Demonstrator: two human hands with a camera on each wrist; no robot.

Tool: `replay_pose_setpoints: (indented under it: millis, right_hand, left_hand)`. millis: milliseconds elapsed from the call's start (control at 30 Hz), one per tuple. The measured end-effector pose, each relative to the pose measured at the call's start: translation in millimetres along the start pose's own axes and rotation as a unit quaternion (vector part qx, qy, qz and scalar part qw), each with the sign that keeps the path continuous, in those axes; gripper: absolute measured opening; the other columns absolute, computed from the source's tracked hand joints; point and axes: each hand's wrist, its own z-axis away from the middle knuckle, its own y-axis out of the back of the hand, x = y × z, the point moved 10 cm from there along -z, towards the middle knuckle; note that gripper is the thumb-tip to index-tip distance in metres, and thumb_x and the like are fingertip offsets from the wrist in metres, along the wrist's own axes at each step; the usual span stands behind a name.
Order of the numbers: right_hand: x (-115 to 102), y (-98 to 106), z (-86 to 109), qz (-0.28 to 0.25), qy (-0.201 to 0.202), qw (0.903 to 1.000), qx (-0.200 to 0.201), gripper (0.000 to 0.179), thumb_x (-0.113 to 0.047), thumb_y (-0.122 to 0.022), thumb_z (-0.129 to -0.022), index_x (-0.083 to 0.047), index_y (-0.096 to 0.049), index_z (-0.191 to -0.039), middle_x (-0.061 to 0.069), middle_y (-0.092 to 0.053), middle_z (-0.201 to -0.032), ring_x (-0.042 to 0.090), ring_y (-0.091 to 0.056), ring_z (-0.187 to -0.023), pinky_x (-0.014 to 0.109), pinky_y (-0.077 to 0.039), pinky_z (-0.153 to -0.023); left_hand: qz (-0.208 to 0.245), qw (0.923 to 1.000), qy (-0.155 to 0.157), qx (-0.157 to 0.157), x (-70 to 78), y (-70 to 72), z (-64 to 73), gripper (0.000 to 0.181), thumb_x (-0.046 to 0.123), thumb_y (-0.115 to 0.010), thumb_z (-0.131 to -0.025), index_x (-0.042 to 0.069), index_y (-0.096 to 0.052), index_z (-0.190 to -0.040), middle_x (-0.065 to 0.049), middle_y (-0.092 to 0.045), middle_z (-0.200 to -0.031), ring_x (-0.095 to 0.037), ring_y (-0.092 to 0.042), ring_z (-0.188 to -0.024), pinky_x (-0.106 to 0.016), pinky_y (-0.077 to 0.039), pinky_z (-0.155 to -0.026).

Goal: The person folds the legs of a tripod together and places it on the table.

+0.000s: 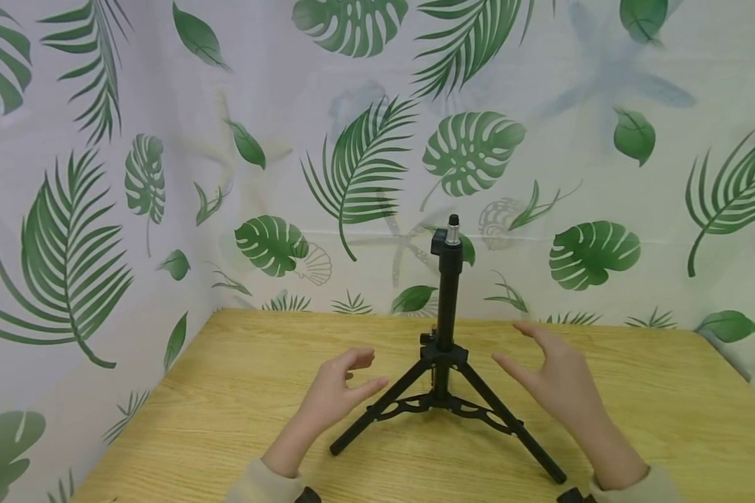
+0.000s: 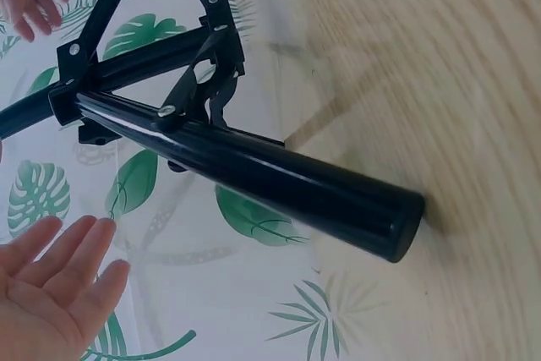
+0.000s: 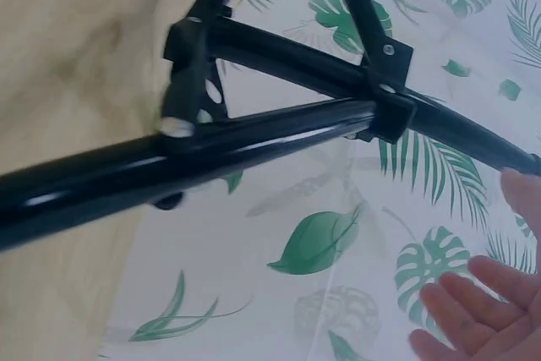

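A black tripod stand [image 1: 448,300] stands upright on the wooden table with its legs spread. Its short centre column ends in a silver and black stud [image 1: 453,230], with a black knob [image 1: 438,242] just below. To the left of the stand my left hand [image 1: 340,388] hovers with relaxed, slightly bent fingers, apart from the near leg [image 2: 279,179]. On the other side my right hand [image 1: 556,381] is held with thumb and fingers spread, holding nothing. The right wrist view shows the leg brace [image 3: 190,90] and the right fingers [image 3: 461,310] away from the stand.
The light wooden table [image 1: 226,419] reaches back to a white cloth backdrop [image 1: 377,279] printed with green leaves. More of that cloth hangs along the left side. One tripod leg [image 1: 541,454] extends toward the front right, below the right hand.
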Motion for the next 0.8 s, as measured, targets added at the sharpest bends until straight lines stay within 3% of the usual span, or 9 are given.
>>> replay_pose_setpoints:
  millis: [100,267,467,667,800]
  right_hand:
    - [-8,9,-7.5,-0.026,0.018,0.9989,0.033,0.044,-0.014,-0.073,-0.072,0.005,-0.057,-0.109,0.023,-0.06,-0.102,0.037,-0.058,-0.081,0.046,-0.045,-0.07]
    - [-18,19,-21.4,-0.066,0.024,0.9964,0.047,0.038,-0.011,-0.072,-0.073,0.003,-0.059,-0.106,0.019,-0.061,-0.101,0.035,-0.058,-0.09,0.043,-0.044,-0.077]
    - [-26,24,-41.9,-0.111,0.009,0.9935,0.026,0.034,-0.015,-0.068,-0.079,0.0,-0.059,-0.108,0.013,-0.062,-0.105,0.028,-0.057,-0.098,0.031,-0.044,-0.082]
    - [-32,20,-59.8,-0.143,-0.021,0.9893,-0.021,0.042,-0.029,-0.062,-0.083,-0.003,-0.055,-0.115,0.011,-0.058,-0.111,0.025,-0.053,-0.106,0.041,-0.041,-0.085]
    - [-39,17,-71.1,-0.157,-0.016,0.987,-0.029,0.043,-0.03,-0.062,-0.083,-0.003,-0.055,-0.116,0.011,-0.058,-0.113,0.024,-0.052,-0.107,0.038,-0.041,-0.086]
  left_hand:
    - [0.027,0.9995,0.01,-0.015,-2.4,-2.0,0.2,0.048,0.032,-0.063,-0.082,0.003,-0.053,-0.118,-0.011,-0.057,-0.112,-0.022,-0.054,-0.102,-0.041,-0.043,-0.082]
    - [0.024,0.9983,0.028,-0.046,-9.3,-8.1,1.3,0.051,0.036,-0.064,-0.08,0.003,-0.053,-0.117,-0.011,-0.057,-0.113,-0.024,-0.054,-0.102,-0.042,-0.043,-0.083]
    - [0.01,0.9949,0.036,-0.093,-17.7,-19.9,3.0,0.05,0.034,-0.066,-0.079,0.001,-0.055,-0.115,-0.012,-0.057,-0.112,-0.025,-0.054,-0.101,-0.043,-0.043,-0.082]
    - [-0.001,0.9919,0.024,-0.124,-17.3,-27.3,4.5,0.046,0.029,-0.067,-0.079,-0.001,-0.057,-0.111,-0.013,-0.059,-0.109,-0.025,-0.056,-0.098,-0.04,-0.045,-0.08]
    - [0.018,0.9899,0.032,-0.137,-18.0,-28.5,6.1,0.041,0.023,-0.068,-0.078,-0.003,-0.058,-0.108,-0.015,-0.059,-0.105,-0.026,-0.057,-0.094,-0.037,-0.047,-0.076]
